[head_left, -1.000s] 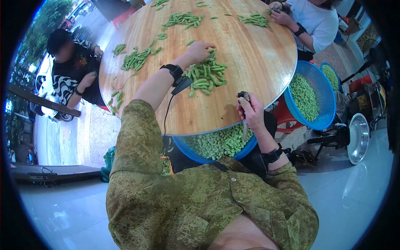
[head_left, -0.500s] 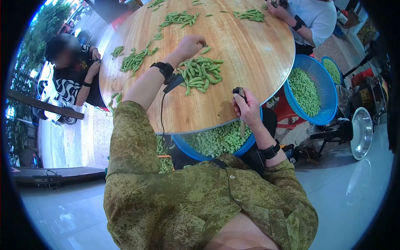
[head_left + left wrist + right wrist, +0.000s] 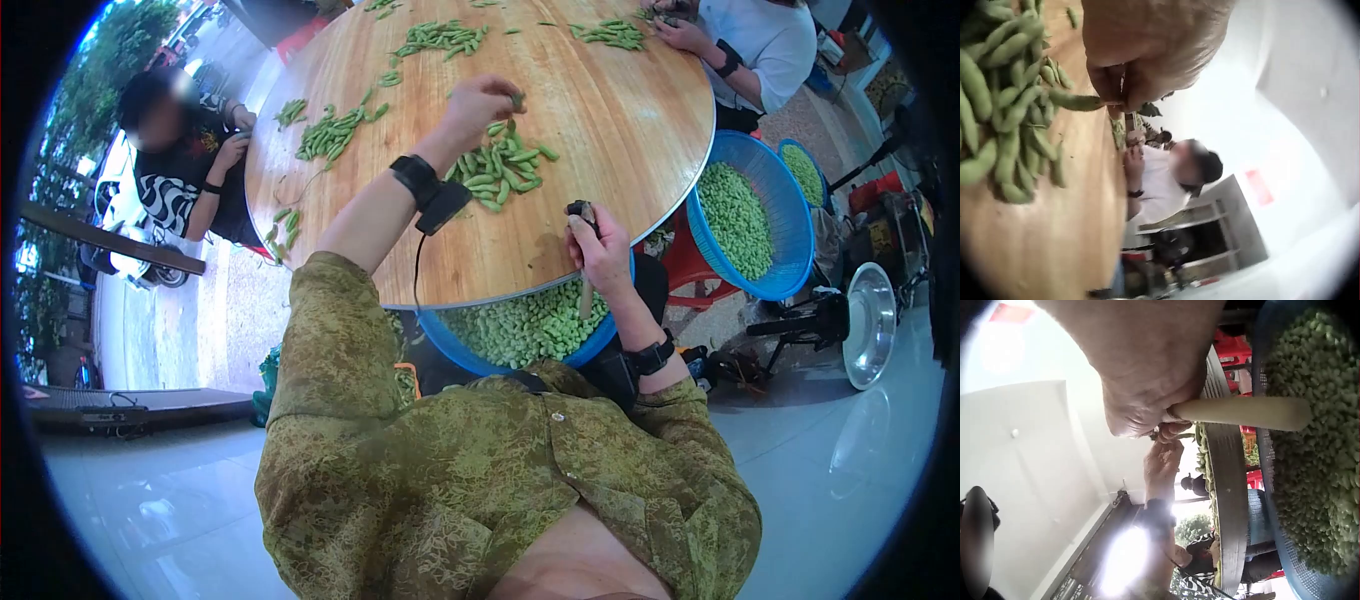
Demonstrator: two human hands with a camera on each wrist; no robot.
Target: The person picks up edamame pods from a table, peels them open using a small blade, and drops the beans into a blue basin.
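A single pod point(image 3: 1074, 100) is pinched by one tip between the fingertips of the left hand point(image 3: 478, 112), just above the pod pile point(image 3: 500, 172) on the round table point(image 3: 610, 150). A pale-handled tool point(image 3: 1241, 413) is gripped in the right hand point(image 3: 604, 252), fingers curled round; its working end is mostly hidden. The pod is judged light, pliant, perhaps slick, easily bruised; best held by the tip, unsqueezed along the middle.

A mottled camouflage shirt point(image 3: 440, 470) — olive and tan, with one small pale button point(image 3: 558, 416) at the front — has sleeves point(image 3: 332, 340) ending mid-arm. Black straps point(image 3: 655, 353) circle both wrists (the left bears a dark box point(image 3: 443, 208) trailing a thin cable point(image 3: 416, 268)).
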